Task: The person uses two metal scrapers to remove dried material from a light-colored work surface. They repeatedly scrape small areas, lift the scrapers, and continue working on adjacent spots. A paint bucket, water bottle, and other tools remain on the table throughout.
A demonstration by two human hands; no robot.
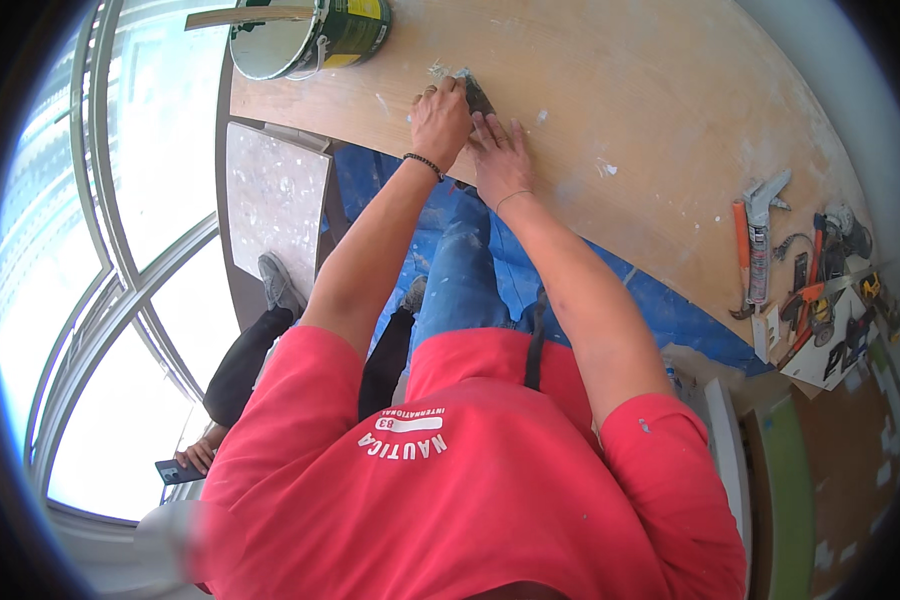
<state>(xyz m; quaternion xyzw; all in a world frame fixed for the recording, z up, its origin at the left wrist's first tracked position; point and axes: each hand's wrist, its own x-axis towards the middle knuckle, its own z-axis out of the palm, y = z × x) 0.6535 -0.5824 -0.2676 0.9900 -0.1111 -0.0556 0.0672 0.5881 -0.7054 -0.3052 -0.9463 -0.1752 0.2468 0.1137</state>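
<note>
At the near edge of a wooden board (660, 110), a small dark, flat, scraper-like piece (478, 97) lies between my hands. The curled fingers of my left hand (440, 122) press on its far end, and their tips are partly hidden. My right hand (501, 162) lies nearly flat, its fingers stretched out and touching the near end of the piece. Whitish crumbs of paste or scrapings (437, 70) sit just beyond my left fingertips. A dark beaded bracelet (425, 163) circles my left wrist.
An open bucket (355, 35) of pale paste, a wooden stick (250, 16) across it, stands far left. At right lie a caulking gun (759, 235), a hammer (741, 260) and several tools. Blue sheeting (620, 290) hangs below. Another person's hand (202, 450) holds a phone (179, 471) at left.
</note>
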